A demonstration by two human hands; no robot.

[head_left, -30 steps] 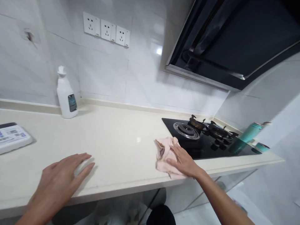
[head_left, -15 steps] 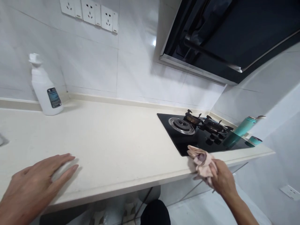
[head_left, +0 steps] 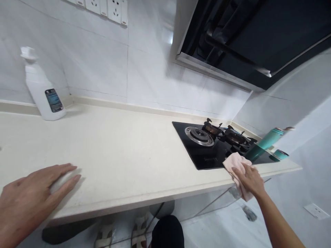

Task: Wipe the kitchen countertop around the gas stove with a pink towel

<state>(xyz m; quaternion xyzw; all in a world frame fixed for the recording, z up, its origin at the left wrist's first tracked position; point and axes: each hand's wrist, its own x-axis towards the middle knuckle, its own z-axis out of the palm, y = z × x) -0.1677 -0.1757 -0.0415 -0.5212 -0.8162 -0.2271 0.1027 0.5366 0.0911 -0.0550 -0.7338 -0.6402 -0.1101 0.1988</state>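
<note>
Pink cloth (head_left: 236, 161) moved right; bottle label (head_left: 53, 100) illegible.

Pink cloth (head_left: 234, 160) partly behind the right hand (head_left: 250, 179), sockets (head_left: 96, 4) partly past top edge

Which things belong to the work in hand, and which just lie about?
In use, it seems:
pink cloth, held by the right hand
countertop, below the left hand
black hob, beside the cloth

Just there:
white bottle
range hood
wall sockets
turquoise cylinder
</note>
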